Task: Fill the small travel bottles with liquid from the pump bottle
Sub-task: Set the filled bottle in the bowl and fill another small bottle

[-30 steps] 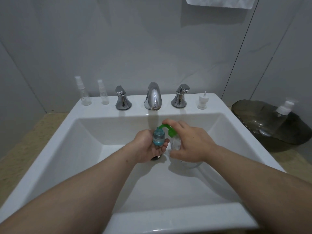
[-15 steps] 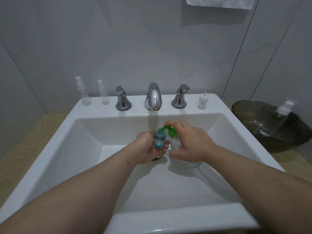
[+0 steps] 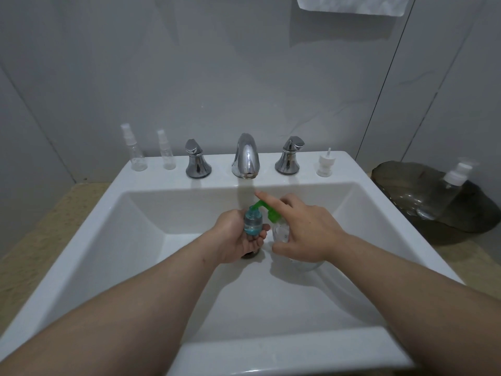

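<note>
Over the white sink basin (image 3: 141, 240), my left hand (image 3: 234, 240) grips a small travel bottle (image 3: 253, 223) holding blue liquid, its mouth under the green pump spout. My right hand (image 3: 306, 232) holds the clear pump bottle (image 3: 280, 231) by its body, thumb below, with the index finger stretched along the green pump head (image 3: 267, 210). The pump bottle's lower part is hidden behind my right hand. The two bottles sit side by side, nearly touching.
Two clear spray bottles (image 3: 134, 153) (image 3: 166, 153) stand on the sink's back ledge at left, and a loose white spray cap (image 3: 324, 164) at right. Chrome faucet (image 3: 245, 156) with two handles. A dark glass dish (image 3: 423, 196) holds another pump bottle (image 3: 444, 194). Drain beneath my hands.
My right index finger has lifted and straightened along the green pump head, which has risen. The left hand keeps the small bottle in about the same place.
</note>
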